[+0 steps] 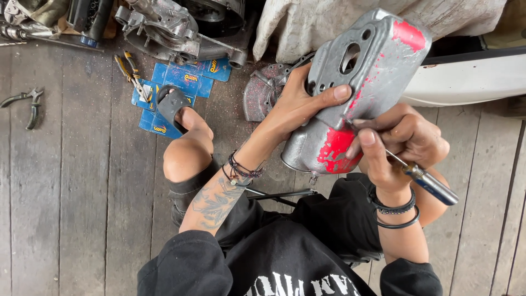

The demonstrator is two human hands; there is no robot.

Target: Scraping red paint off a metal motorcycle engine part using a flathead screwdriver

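The dented grey metal cover with red paint patches (350,93) is mid-scrape, I judge: my left hand (298,107) clasps it, right-hand fingers (367,140) pinch a blue-handled scraping tool (422,178); next needs steady pressure.

From my remote seat I see a floor (71,181) of worn grey wooden planks running up the picture. Near the left edge lie dark pliers (24,105). Further right, a spread of flat blue packets (183,82) rests on the boards, with yellow-handled pliers (130,72) lying partly over their left edge. Above them, at the top, sits a grey metal engine casing (170,30), touching the packets' upper end. A round, rusty speckled metal plate (263,93) lies just right of the packets. A thin dark rod (274,194) lies lower down.
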